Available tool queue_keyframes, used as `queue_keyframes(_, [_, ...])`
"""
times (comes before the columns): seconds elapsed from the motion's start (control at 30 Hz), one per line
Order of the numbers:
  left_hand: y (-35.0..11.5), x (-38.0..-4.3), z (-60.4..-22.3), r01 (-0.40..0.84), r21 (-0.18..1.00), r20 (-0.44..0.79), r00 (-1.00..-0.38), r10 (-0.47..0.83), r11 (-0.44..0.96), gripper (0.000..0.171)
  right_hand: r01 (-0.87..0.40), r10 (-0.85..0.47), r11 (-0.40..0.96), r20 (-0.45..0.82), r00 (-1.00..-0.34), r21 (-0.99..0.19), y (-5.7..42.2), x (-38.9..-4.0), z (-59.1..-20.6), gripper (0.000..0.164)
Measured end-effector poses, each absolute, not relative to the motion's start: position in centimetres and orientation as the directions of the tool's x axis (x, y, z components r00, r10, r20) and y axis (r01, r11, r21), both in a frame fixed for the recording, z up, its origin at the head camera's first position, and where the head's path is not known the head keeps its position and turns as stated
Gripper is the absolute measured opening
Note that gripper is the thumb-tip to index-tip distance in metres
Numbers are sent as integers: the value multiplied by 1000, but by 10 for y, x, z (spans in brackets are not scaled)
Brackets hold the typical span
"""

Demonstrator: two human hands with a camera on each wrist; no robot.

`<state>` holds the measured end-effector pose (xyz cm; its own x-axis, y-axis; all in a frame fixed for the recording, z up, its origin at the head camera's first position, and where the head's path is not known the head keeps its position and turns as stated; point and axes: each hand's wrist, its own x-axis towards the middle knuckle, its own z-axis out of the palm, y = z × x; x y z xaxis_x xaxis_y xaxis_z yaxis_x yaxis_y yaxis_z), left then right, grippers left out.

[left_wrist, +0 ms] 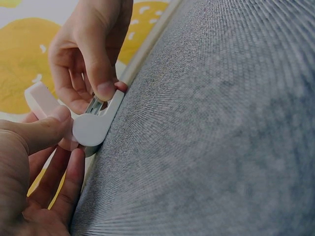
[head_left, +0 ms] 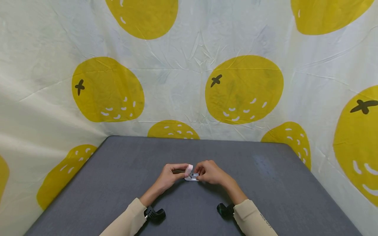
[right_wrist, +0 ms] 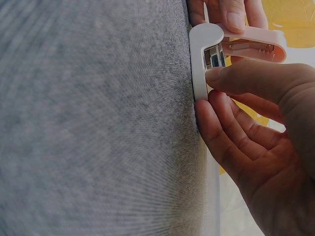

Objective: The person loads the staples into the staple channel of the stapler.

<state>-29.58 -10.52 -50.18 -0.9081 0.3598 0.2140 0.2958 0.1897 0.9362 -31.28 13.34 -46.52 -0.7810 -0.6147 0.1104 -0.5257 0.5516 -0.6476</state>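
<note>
A small pink and white stapler (head_left: 192,177) rests on the grey table between both hands, its pink top arm (right_wrist: 268,39) swung up from the white base (right_wrist: 198,64). Metal parts of the staple channel (right_wrist: 214,58) show between them. My left hand (head_left: 170,174) pinches the stapler near its hinge, thumb on the pink arm. With thumb and fingers, my right hand (head_left: 213,172) grips the other end at the base and channel. The right thumb covers part of the channel, so I cannot tell whether staples lie inside.
The grey cloth-covered table (head_left: 133,154) stretches around the hands. Behind and beside it hangs a white sheet (head_left: 174,88) printed with yellow fruit. Black wrist devices (head_left: 155,214) sit below each hand, by the beige sleeves (head_left: 130,218).
</note>
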Motion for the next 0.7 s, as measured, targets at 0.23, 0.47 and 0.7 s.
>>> queue_keyframes(0.23, [-106,-297,-504,286,939,202,-909,365,193,40,-524,-613,554,109,-783,-647,133,-313,-466,12])
queue_keyframes(0.47, [-106,-295,-504,305,933,217,-901,376,193,41,-526,-613,552,113,-782,-647,134,-313,-466,12])
queue_keyframes(0.7, [-106,-296,-503,296,937,210,-900,381,185,40,-536,-616,545,125,-778,-645,134,-313,-466,12])
